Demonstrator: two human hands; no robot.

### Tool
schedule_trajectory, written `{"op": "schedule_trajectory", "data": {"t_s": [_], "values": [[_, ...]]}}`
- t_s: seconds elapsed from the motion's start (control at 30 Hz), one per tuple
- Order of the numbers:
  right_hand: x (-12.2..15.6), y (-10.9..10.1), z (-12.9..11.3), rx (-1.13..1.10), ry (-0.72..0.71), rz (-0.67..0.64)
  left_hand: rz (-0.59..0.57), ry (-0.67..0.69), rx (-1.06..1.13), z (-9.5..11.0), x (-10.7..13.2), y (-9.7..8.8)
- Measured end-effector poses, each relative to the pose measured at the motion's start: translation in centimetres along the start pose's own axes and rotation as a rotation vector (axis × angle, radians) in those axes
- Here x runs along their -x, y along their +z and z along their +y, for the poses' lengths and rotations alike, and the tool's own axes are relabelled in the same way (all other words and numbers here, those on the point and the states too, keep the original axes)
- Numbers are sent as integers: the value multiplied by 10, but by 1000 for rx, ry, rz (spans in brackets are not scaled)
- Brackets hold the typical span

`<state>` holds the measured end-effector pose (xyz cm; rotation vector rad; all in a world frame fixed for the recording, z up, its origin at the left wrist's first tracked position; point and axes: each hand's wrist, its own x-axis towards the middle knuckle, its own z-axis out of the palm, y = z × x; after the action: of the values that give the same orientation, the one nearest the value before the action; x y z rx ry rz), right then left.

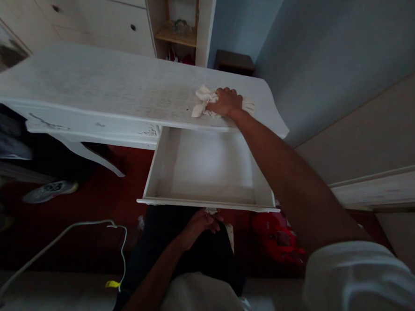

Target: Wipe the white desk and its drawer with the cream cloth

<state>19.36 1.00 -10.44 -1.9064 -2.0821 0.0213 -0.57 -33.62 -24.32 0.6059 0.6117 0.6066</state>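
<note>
My right hand [229, 102] reaches far out and presses a crumpled white cloth [204, 100] onto the right part of the white desk top [102, 85], its fingers curled over the cloth. Below the top, a white drawer [164, 167] stands pulled out and looks bare inside. My left hand [202, 222] is just under the drawer's front edge, fingers curled round its small knob [210, 211].
A white cabinet with drawers [96, 12] and an open shelf [176, 34] stand behind the desk. A blue wall [322, 54] is on the right. On the red floor lie a shoe [48, 191], a white cable [65, 231] and a red object [276, 235].
</note>
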Motion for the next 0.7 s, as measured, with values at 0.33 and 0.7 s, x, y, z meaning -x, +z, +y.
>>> {"op": "schedule_trajectory", "data": {"t_s": [0.33, 0.7], "values": [[14, -28, 25, -205, -126, -148, -102, 2, 59, 12, 5, 4], [23, -35, 27, -427, -172, -169, -144, -5, 126, 29, -2, 14]]}}
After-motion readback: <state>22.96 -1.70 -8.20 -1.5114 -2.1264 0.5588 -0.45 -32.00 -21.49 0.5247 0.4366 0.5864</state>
